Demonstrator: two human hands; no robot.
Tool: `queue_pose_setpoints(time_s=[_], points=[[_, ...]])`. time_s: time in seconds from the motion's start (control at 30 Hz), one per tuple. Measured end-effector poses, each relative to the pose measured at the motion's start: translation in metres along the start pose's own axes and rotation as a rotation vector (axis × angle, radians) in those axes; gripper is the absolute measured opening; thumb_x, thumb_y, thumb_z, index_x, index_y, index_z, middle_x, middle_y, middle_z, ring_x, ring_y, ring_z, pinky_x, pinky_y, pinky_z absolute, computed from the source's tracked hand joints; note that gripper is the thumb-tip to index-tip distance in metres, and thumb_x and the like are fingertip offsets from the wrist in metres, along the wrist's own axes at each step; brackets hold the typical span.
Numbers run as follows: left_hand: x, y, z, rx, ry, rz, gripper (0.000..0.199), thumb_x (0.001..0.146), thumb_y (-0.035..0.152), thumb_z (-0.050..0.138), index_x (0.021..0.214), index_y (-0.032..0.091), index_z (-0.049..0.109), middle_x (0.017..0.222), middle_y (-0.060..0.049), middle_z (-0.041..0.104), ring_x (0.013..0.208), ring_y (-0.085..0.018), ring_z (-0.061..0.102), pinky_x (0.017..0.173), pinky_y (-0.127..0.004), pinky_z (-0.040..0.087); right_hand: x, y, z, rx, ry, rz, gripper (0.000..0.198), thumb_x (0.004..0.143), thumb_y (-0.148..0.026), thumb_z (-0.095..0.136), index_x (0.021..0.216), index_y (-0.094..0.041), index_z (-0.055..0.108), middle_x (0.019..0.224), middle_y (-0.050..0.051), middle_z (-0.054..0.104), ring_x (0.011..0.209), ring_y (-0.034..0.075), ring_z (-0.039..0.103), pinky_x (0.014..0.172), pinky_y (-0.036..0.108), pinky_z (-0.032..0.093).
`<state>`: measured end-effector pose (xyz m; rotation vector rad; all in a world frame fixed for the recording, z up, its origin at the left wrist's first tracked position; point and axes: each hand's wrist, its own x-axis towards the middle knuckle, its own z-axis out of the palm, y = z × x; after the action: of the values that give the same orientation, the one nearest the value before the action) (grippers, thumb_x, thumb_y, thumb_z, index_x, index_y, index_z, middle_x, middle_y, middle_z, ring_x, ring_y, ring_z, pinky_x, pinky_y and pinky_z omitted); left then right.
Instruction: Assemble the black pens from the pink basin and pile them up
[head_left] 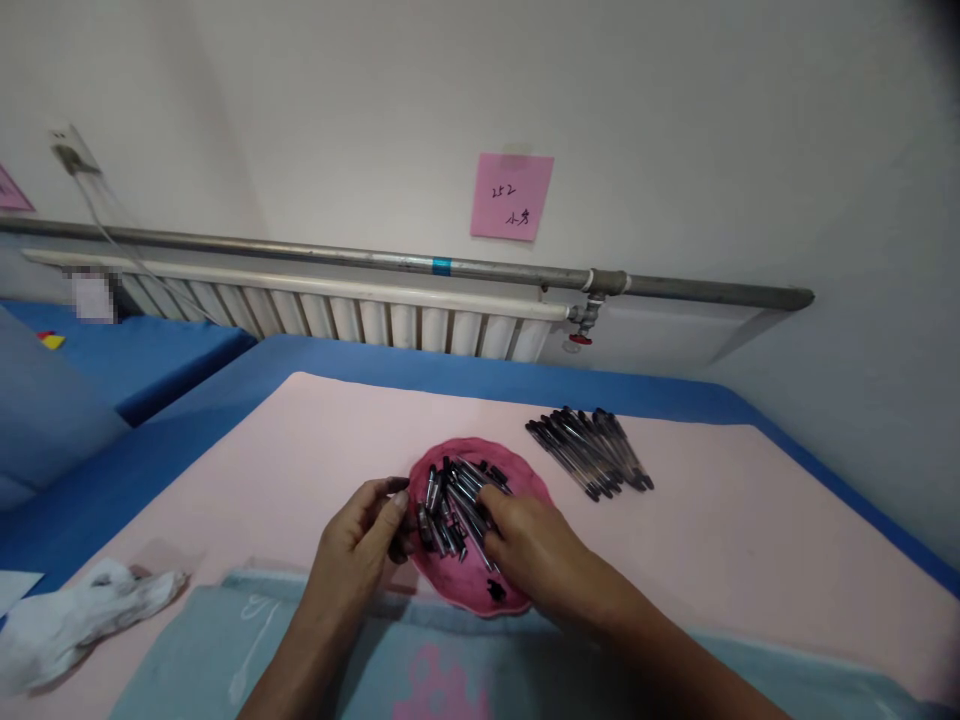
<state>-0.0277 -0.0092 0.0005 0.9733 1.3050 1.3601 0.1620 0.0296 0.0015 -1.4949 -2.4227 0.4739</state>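
Observation:
A round pink plate with a wavy rim sits before me, holding a heap of black and clear pen parts, among them short barrels and caps. At its left rim my left hand is curled, thumb and fingers closed on the edge, fingertips darkened. My right hand reaches in over the plate's right side. Its fingers are closed among the pen parts, and exactly which piece they pinch is partly hidden. Beyond the plate to the right, a fan of capped black pens lies on the pink sheet.
A pink sheet covers the blue-edged table. Along the near edge lies a pale blue patterned cloth. Crumpled white cloth rests at left. Behind stand a radiator and a metal pipe with a red valve.

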Motion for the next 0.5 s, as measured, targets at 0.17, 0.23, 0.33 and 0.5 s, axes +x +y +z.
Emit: queue_pose_setpoints(time_s=[0.17,0.23,0.33,0.5], points=[[-0.001,0.003,-0.001,-0.004,-0.070,-0.047,0.030,0.076,0.040,0.063,0.093,0.015,0.064,0.062,0.000,0.061,0.053,-0.012,0.054,0.049,-0.023,0.043,0.004,-0.003,-0.013,0.421,0.061,0.043,0.016,0.070,-0.011,0.048,0.074,-0.023,0.058,0.068,-0.001,0.062,0.061,0.016,0.054,0.055,0.027,0.035],[-0.004,0.004,0.002,-0.042,-0.108,-0.101,0.032,0.076,0.040,0.063,0.096,0.015,0.064,0.060,0.001,0.061,0.053,-0.012,0.054,0.049,-0.022,0.043,0.002,-0.011,-0.014,0.680,-0.016,0.066,0.017,0.070,-0.011,0.050,0.077,-0.024,0.058,0.066,-0.003,0.060,0.059,0.015,0.055,0.054,0.026,0.038],[-0.008,0.005,0.007,-0.141,-0.145,-0.192,0.031,0.076,0.041,0.063,0.093,0.016,0.064,0.056,0.002,0.060,0.050,-0.010,0.052,0.045,-0.019,0.040,-0.002,-0.022,-0.012,0.790,-0.144,0.038,0.015,0.071,-0.012,0.054,0.079,-0.024,0.059,0.058,-0.005,0.055,0.053,0.013,0.051,0.050,0.025,0.036],[-0.006,0.005,0.005,-0.220,-0.059,-0.175,0.025,0.074,0.039,0.067,0.078,0.015,0.064,0.055,0.002,0.058,0.047,-0.007,0.048,0.043,-0.017,0.038,-0.001,-0.015,-0.011,0.413,-0.086,-0.024,0.010,0.078,-0.017,0.051,0.071,-0.021,0.057,0.065,-0.001,0.059,0.060,0.014,0.052,0.054,0.026,0.033]])
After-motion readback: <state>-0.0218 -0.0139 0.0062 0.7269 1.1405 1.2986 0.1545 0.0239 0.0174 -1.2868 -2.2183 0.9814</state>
